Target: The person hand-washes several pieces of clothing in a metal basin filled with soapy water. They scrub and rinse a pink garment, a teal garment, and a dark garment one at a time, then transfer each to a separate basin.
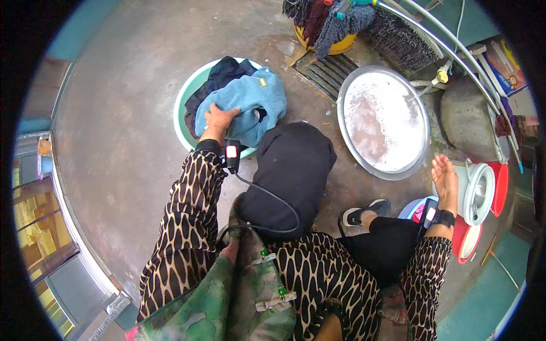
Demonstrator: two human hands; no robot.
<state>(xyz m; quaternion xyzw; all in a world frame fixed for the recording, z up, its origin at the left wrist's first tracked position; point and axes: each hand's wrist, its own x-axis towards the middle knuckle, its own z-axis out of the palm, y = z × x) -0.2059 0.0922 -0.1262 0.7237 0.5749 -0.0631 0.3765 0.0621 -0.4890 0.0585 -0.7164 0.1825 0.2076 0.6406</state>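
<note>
My left hand [219, 118] grips the near side of a light-blue fleece garment [241, 96]. The garment lies on dark clothes [216, 82] heaped in a mint-green plastic basin [182, 91] on the floor. To the right of it stands a large round metal basin [346, 140] holding foamy, cloudy water [370, 123]. My right hand [445, 175] is raised off that basin's lower right side, palm showing, with nothing in it. Each wrist carries a strapped device; a cable runs from the left one. My knee in black cloth [294, 170] juts between the two basins.
A ridged drain grate [326, 74] and a yellow bucket [341, 46] with mop heads [337, 25] are at the top. Hoses [443, 40] arch over a large metal pot [463, 119] at right. A white bucket [480, 183] and red basins [499, 187] crowd my right side.
</note>
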